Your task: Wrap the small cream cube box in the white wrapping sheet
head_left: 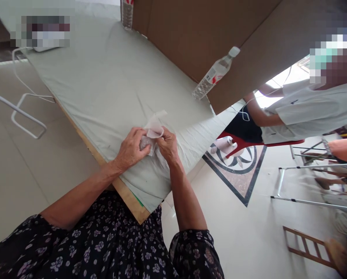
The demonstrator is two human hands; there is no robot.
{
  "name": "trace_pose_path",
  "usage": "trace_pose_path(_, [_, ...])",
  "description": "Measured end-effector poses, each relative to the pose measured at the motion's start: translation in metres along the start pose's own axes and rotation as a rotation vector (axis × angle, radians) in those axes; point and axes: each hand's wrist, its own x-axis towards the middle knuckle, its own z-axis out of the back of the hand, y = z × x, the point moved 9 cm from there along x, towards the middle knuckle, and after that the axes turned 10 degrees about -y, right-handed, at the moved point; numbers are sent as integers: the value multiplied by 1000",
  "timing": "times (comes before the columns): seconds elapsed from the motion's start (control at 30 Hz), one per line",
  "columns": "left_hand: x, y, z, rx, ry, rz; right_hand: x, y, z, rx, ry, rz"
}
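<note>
Both my hands meet over the near corner of a table draped in a pale grey-green cloth [103, 85]. My left hand [130, 149] is closed, fingers curled round a small white piece of fabric [154, 128]. My right hand [168, 145] pinches the same piece from the other side. One corner of the fabric sticks up above my fingers; the rest is bunched between them.
A clear plastic water bottle [214, 74] leans against a large brown cardboard sheet [202, 35] at the table's far side, and a second bottle [127, 13] stands further back. Another person in a white shirt [310, 112] sits on a red chair [243, 142]. White metal frames [25, 116] stand on the tiled floor.
</note>
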Motion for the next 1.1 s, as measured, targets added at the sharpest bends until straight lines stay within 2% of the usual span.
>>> trace_pose_path(0.07, [-1, 6, 6, 13, -46, 58, -9, 6, -2, -57, 40, 76])
trace_pose_path(0.13, [0, 10, 9, 2, -43, 80, -17, 10, -2, -109, 67, 131])
trace_pose_path(0.33, [8, 12, -2, -100, 188, 20, -43, 33, 2, -225, 153, 308])
trace_pose_path(0.5, [9, 22, -2, -137, 145, 69, -61, 28, 4, -408, 188, 317])
trace_pose_path(0.63, [9, 19, 4, -201, 136, 60, -54, 20, 6, -345, 54, 270])
trace_pose_path(0.73, [8, 21, 8, -273, 216, 135, -45, 8, 11, -174, -46, 60])
trace_pose_path(0.8, [4, 26, 5, -323, 305, 222, -43, -1, 10, -76, -47, -113])
trace_pose_path(0.87, [-1, 30, 1, -387, 364, 291, -44, -2, 8, -31, -20, -198])
trace_pose_path(1.1, [-2, 31, -16, -592, 371, 350, -40, 1, 11, -131, 13, -165])
